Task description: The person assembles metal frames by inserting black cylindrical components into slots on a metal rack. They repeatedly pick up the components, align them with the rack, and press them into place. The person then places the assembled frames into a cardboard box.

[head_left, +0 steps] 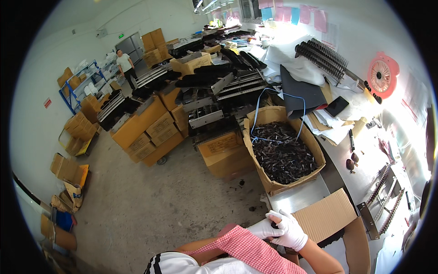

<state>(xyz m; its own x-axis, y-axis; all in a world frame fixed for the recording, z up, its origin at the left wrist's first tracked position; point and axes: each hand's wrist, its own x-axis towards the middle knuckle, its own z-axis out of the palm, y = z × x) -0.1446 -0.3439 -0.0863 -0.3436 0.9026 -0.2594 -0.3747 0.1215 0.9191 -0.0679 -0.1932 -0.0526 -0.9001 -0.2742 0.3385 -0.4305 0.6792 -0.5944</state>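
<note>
My left hand and my right hand, both in white gloves, come together near the bottom of the view. Their fingers are bent around a small dark piece, mostly hidden between them, whose kind I cannot make out. Just right of the hands is an open cardboard box with a raised flap; some black material shows under the flap. Beyond my hands stands a large carton filled with small black pieces, with a blue strap looped over it.
A metal worktable runs along the right wall, bearing a pink fan, a phone, papers and a rack with coiled rods. Stacked cartons with black parts stand left. Another person is far back.
</note>
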